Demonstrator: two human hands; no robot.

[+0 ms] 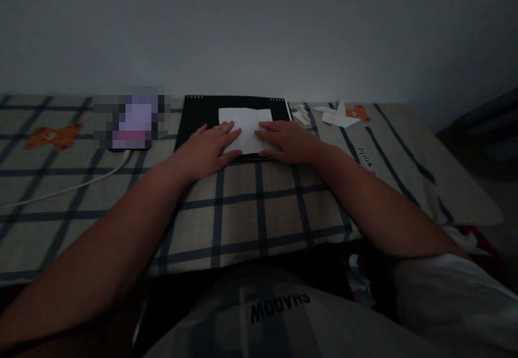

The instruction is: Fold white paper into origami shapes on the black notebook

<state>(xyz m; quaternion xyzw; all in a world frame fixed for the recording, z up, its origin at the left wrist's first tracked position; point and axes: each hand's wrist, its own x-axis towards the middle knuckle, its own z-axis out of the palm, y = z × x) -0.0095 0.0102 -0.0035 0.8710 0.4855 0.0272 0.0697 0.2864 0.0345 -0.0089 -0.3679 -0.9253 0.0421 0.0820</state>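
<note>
A white sheet of paper (247, 131) with a vertical crease near its right side lies on a black notebook or folder (202, 110) that has small holes along its top edge. My left hand (210, 147) rests flat over the sheet's left part, fingers spread. On the right part lies my right hand (285, 141), its fingers stretched out toward the left. Both palms hide portions of the paper and of the black cover beneath.
A phone (135, 120), its screen blurred, lies at left with a white cable (93, 181) plugged in. Right of the notebook are crumpled paper scraps (301, 115) and a folded white paper shape (338, 115). A checked cloth (243, 212) covers the table; a wall (259, 28) stands behind.
</note>
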